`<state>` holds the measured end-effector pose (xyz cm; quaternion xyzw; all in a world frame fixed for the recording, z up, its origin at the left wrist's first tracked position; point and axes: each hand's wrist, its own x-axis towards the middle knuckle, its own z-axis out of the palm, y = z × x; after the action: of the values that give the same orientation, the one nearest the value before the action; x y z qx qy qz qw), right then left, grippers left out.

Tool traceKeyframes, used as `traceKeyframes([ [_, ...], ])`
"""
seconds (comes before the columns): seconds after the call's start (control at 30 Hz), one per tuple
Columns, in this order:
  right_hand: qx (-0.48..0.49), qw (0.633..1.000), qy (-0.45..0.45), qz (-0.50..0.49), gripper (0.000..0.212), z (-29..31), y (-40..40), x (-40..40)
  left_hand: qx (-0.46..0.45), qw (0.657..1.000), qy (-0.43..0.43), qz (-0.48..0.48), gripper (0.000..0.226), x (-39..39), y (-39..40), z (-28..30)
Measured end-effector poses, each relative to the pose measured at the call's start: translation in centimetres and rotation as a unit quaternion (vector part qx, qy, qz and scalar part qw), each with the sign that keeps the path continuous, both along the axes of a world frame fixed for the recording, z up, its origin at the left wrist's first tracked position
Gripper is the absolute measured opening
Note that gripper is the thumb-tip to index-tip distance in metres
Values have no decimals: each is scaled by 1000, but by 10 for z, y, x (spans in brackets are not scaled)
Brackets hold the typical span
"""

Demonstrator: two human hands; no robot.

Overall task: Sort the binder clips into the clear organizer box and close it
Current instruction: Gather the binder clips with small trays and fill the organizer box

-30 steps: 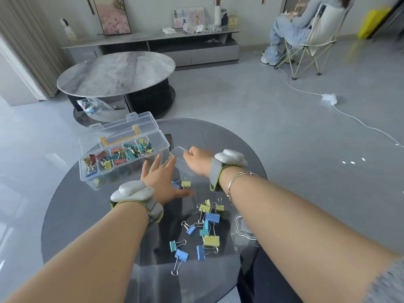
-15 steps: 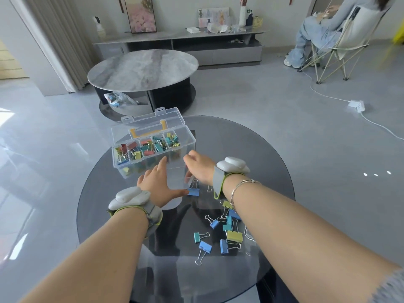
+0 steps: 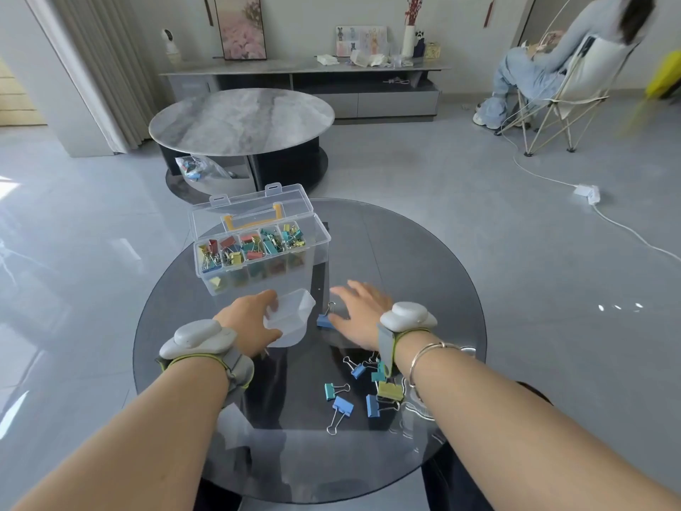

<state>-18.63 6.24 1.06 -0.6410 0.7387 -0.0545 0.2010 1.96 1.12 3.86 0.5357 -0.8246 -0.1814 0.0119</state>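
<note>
The clear organizer box [image 3: 258, 248] stands on the round glass table [image 3: 423, 260] with its lid up, and its compartments hold several coloured binder clips. In front of it my left hand [image 3: 247, 326] grips a small clear plastic tub [image 3: 289, 320] by its near rim. My right hand [image 3: 359, 313] hovers with fingers spread just right of the tub, its thumb beside a blue binder clip [image 3: 325, 319]. Several loose clips [image 3: 368, 389] in blue, teal and yellow lie on the glass near my right forearm.
A marble coffee table [image 3: 241, 119] with a plastic bag underneath stands behind the glass table. A low TV cabinet [image 3: 306, 83] lines the wall. A person sits in a folding chair [image 3: 560, 94] at the back right, with a white cable [image 3: 589, 201] on the floor.
The clear tub has passed from my right hand to my left. My right hand has opened and moved right, next to a blue clip. The camera view shifted, so the box appears nearer the middle.
</note>
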Motion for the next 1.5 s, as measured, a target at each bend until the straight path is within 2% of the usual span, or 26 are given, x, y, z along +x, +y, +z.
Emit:
traceKeyframes([
  [0.1, 71, 995, 10, 65, 57, -13, 21, 1, 3, 998, -52, -31, 37, 3, 4, 7],
  [0.23, 38, 994, 14, 101, 61, -13, 43, -4, -2, 997, -68, -39, 40, 2, 15, 9],
  [0.47, 36, 989, 59, 133, 100, -29, 74, -5, -28, 999, -35, -23, 36, -8, 31, 8],
  [0.6, 3, 990, 76, 121, 107, -38, 86, 3, -66, 998, 8, 9, 25, -6, 50, 2],
  [0.77, -27, 990, 108, 90, 96, -41, 87, 11, -99, 994, 36, 31, 31, -4, 77, -13],
  [1.03, -112, 989, 89, 46, 68, -43, 81, 11, -115, 978, 114, 128, 33, -13, 98, -47],
  [1.27, -158, 983, 93, 16, 64, -44, 69, 8, -130, 955, 206, 169, 42, -18, 100, -72],
  [1.4, -196, 977, 85, -13, 42, -43, 58, 11, -145, 946, 229, 176, 40, -17, 96, -80],
  [1.5, -220, 974, 46, -38, 33, -46, 55, 16, -148, 945, 237, 171, 39, -16, 95, -83],
])
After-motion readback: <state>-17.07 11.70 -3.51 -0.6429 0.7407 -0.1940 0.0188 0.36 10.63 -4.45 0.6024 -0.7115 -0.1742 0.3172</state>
